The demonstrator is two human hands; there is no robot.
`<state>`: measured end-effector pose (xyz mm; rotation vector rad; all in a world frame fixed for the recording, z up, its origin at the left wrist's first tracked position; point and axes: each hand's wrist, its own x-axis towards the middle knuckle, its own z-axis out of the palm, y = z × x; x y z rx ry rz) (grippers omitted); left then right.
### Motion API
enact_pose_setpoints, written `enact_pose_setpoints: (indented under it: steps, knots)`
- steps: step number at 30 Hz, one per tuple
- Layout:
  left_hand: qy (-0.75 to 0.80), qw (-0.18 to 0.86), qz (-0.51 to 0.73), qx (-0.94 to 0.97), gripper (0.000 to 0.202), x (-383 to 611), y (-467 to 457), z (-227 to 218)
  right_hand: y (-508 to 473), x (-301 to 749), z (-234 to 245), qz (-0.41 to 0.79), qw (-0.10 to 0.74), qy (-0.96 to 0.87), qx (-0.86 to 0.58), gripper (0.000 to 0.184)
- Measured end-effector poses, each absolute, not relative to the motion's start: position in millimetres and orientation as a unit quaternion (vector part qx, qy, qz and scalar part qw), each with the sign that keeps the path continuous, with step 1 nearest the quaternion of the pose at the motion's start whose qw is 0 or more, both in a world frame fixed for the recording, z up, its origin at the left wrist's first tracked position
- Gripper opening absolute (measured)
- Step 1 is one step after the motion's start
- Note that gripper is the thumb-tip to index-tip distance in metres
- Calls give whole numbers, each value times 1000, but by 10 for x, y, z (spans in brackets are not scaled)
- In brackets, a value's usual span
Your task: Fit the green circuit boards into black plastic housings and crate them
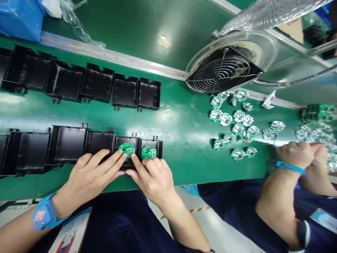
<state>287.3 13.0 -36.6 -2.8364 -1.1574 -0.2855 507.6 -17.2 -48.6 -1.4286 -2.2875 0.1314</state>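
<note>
A green circuit board [127, 149] lies inside a black plastic box [134, 162] in the near row. My left hand [92, 172] reaches over from the left with long fingers, its index fingertip on the board and its thumb at the box's front edge. From the right, my right hand [155, 179] puts its index fingertip at the same board, with its thumb low at the box's front wall. Its other fingers curl over the end box, where a second green circuit board [149, 152] sits. Part of each board is hidden by my fingers.
More black boxes [67, 142] continue leftward, with another row [97, 84] behind. Several loose circuit boards [238, 128] lie to the right. A round fan hood [223, 70] hangs over the bench. A co-worker's hands [297, 154] are at far right. A blue bin [21, 19] stands top left.
</note>
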Motion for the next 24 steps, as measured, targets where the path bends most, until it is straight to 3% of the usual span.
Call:
enact_pose_setpoints:
  steps: [18, 24]
  knots:
    - [-345, 38, -47, -937, 42, 2834, 171, -298, -181, 5007, -489, 61, 180, -819, -541, 46]
    - [-322, 45, -59, -944, 58, 2735, 212, -442, -112, 4983, -562, 43, 207, -819, -533, 50]
